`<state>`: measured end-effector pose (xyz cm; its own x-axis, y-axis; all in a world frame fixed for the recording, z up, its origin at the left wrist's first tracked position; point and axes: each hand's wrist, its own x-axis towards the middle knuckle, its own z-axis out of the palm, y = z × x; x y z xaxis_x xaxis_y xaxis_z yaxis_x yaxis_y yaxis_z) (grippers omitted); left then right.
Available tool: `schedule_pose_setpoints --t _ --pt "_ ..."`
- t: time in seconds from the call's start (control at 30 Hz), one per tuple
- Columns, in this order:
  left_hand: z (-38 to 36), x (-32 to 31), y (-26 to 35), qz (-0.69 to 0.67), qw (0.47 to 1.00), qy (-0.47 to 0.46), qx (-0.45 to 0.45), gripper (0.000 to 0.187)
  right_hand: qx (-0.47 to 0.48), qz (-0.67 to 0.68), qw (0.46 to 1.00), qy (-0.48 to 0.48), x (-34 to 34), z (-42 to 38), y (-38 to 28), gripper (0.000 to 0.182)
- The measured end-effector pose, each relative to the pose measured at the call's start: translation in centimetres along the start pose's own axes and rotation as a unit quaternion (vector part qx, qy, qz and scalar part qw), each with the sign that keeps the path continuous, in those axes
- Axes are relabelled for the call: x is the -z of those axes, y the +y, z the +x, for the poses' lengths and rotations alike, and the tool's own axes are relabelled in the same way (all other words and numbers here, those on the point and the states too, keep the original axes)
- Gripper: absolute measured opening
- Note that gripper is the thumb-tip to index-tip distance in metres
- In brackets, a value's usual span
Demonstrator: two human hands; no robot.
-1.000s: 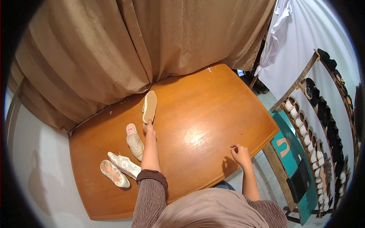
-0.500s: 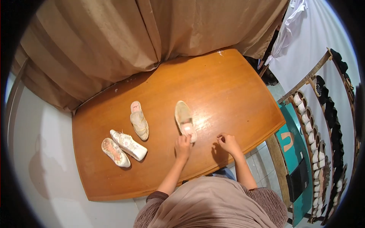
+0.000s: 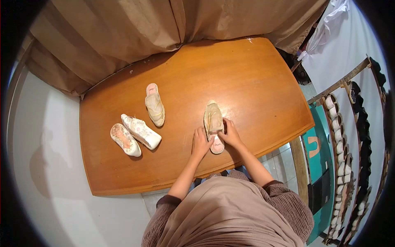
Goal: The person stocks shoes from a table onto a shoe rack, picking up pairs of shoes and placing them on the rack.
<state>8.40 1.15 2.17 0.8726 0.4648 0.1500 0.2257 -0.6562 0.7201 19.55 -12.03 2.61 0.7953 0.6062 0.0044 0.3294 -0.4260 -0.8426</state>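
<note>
A beige slip-on shoe [image 3: 213, 116] with a pink insole lies on the wooden table [image 3: 247, 74], its toe pointing away from me. My left hand [image 3: 201, 144] grips its left edge near the heel. On the opposite side, my right hand [image 3: 231, 133] holds the shoe's edge, thumb at the opening. A similar beige slip-on [image 3: 155, 108] lies further left, toe towards me. Beside it are two white patterned shoes, one [image 3: 142, 131] tipped on its side and the other [image 3: 125, 140] showing its inside.
A brown curtain [image 3: 111, 33] hangs along the table's far edge. Racks of white shoes [image 3: 338, 136] and black shoes [image 3: 362, 136] stand at the right. Between table and racks is a green surface [image 3: 321, 164] with a beige U-shaped piece [image 3: 314, 147].
My right hand has moved left and taken hold of the shoe. My left hand now grips its side instead of its heel end. The view has shifted.
</note>
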Motion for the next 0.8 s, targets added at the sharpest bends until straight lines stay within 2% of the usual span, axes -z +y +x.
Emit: schedule_pose_setpoints --t 0.07,0.1,0.17,0.23,0.3,0.37,0.4,0.53,0.6,0.63,0.7,0.73,0.8 --pt "1.5 -1.4 -0.8 -0.034 0.998 0.045 -0.013 0.046 0.006 -0.020 1.000 0.021 -0.7 1.0 -0.9 0.067" --pt "2.1 -1.3 -0.4 -0.034 0.998 0.045 -0.010 0.046 0.014 -0.040 0.998 0.045 -1.0 1.5 -1.1 0.066" --pt "3.1 -0.7 0.6 -0.030 0.998 -0.018 0.053 0.046 -0.009 -0.042 0.998 0.041 -1.2 2.2 -1.4 0.062" --pt "3.2 -0.9 0.9 0.005 0.999 0.013 0.042 0.040 -0.037 -0.076 0.995 0.059 -1.2 2.6 -2.1 0.054" --pt "3.3 -0.9 0.7 -0.006 0.986 -0.043 0.159 0.032 -0.015 -0.068 0.995 0.074 -0.9 2.7 -2.3 0.048" --pt "2.7 -0.9 0.3 -0.020 0.988 -0.023 0.153 0.029 0.006 -0.033 0.999 0.035 -0.5 2.9 -2.1 0.048" --pt "2.3 -0.7 0.3 -0.035 0.989 -0.007 0.146 0.027 0.036 -0.013 0.998 0.046 -0.6 3.0 -1.8 0.049" --pt "1.9 -0.6 0.4 -0.065 0.980 -0.033 0.188 0.029 0.016 0.032 0.999 0.033 -0.9 2.7 -1.5 0.048" --pt "1.9 -1.0 0.5 -0.024 0.995 0.045 0.087 0.040 -0.023 -0.061 0.997 0.052 -1.1 2.3 -2.3 0.046" --pt "2.0 -0.7 1.3 -0.024 0.995 0.047 0.089 0.040 -0.022 -0.061 0.997 0.050 -0.9 2.2 -3.2 0.046" --pt "2.5 -0.4 2.5 0.054 0.990 0.128 0.015 0.055 0.078 -0.075 0.990 0.087 -0.5 2.1 -4.6 0.054" --pt "2.9 -0.6 2.2 0.055 0.990 0.129 0.015 0.055 0.079 -0.074 0.990 0.086 -0.5 2.3 -4.5 0.054" --pt "3.9 -0.9 1.5 -0.045 0.991 0.122 -0.009 0.064 0.185 -0.174 0.963 0.088 -0.5 3.2 -4.4 0.054"
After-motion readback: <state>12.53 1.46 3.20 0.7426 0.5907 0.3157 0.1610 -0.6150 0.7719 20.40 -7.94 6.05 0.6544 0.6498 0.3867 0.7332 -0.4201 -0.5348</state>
